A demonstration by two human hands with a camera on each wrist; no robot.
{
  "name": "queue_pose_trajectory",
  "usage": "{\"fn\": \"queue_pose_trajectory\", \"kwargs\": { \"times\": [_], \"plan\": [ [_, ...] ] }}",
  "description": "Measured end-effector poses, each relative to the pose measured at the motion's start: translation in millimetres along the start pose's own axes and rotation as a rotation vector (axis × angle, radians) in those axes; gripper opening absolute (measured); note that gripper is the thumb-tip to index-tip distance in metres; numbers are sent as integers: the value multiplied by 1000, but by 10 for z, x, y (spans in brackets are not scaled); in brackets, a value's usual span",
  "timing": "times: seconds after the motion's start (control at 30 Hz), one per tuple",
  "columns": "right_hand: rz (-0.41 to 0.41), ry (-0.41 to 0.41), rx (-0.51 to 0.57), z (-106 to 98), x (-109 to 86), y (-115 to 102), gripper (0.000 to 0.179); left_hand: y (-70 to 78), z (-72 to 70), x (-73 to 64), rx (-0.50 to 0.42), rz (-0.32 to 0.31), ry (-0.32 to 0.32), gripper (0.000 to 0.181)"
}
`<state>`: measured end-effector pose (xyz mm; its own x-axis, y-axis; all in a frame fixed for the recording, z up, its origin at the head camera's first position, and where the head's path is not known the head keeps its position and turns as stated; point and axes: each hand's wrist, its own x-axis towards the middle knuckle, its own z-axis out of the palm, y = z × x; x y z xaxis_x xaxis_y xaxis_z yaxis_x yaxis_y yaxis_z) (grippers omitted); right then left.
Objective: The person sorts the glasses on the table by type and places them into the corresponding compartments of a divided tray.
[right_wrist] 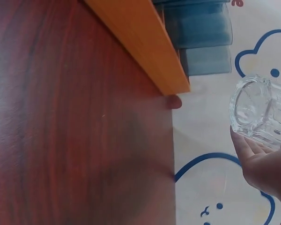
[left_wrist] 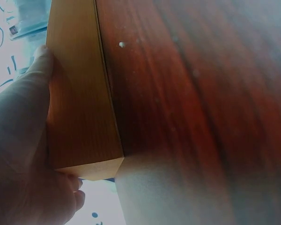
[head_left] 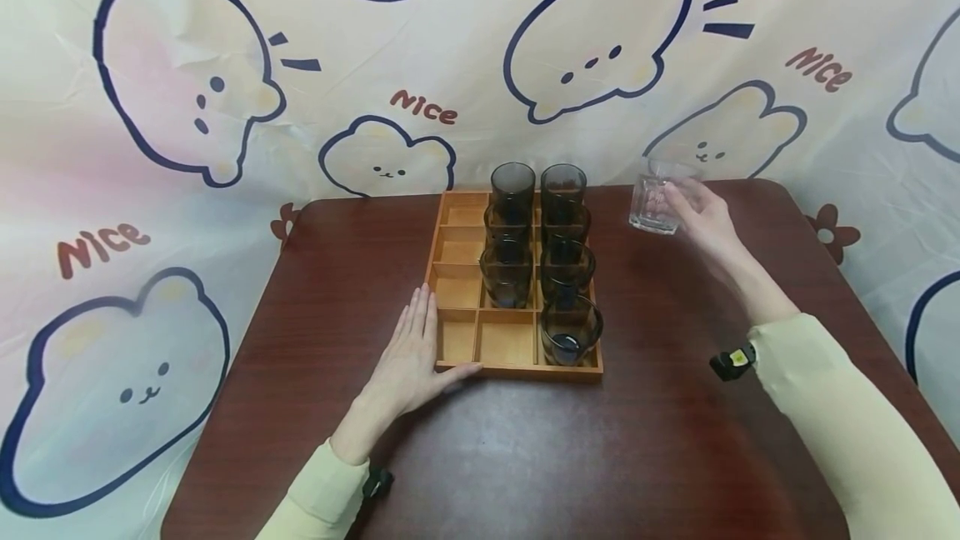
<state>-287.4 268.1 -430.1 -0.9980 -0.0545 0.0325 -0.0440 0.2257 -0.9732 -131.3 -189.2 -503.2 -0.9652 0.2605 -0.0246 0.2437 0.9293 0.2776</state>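
Note:
A clear glass is held by my right hand, raised at the back right, to the right of the tray. In the right wrist view, the thick base of the glass faces the camera, with the fingers along its side. My left hand rests at the front left corner of a wooden compartment tray. Its straight fingers lie along the tray's left side, and the thumb along the front edge. Several dark tinted glasses stand upright in the tray's middle and right columns; one dark glass occupies the front right compartment.
The tray sits on a dark reddish-brown table. Behind the table and along its sides hangs a pale cloth printed with cartoon bears and lettering. The table's back edge runs close behind the tray.

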Motion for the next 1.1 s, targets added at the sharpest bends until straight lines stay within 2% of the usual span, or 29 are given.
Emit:
{"fn": "queue_pose_trajectory", "kwargs": {
  "times": [0.1, 0.23, 0.53, 0.67, 0.93, 1.1],
  "plan": [
    [3, -5, -106, 53, 52, -85, 80, 2, 0, -1, -2, -3, -6, 138],
    [-7, -19, -178, 141, 115, -205, 80, 4, 3, 0, -7, -12, -19, 138],
    [-4, -48, -144, 449, 331, -519, 79, -14, 24, 12, 22, 16, 19, 137],
    [5, -71, -138, 610, 443, -708, 82, -17, 17, 14, 23, 9, 11, 139],
    [22, -142, -130, 1090, 617, -1205, 92, -11, 6, 14, 21, 8, 7, 138],
    [95, -148, -171, 1450, 643, -1428, 95, -3, 4, 9, 19, 13, 11, 137]
  ]
}}
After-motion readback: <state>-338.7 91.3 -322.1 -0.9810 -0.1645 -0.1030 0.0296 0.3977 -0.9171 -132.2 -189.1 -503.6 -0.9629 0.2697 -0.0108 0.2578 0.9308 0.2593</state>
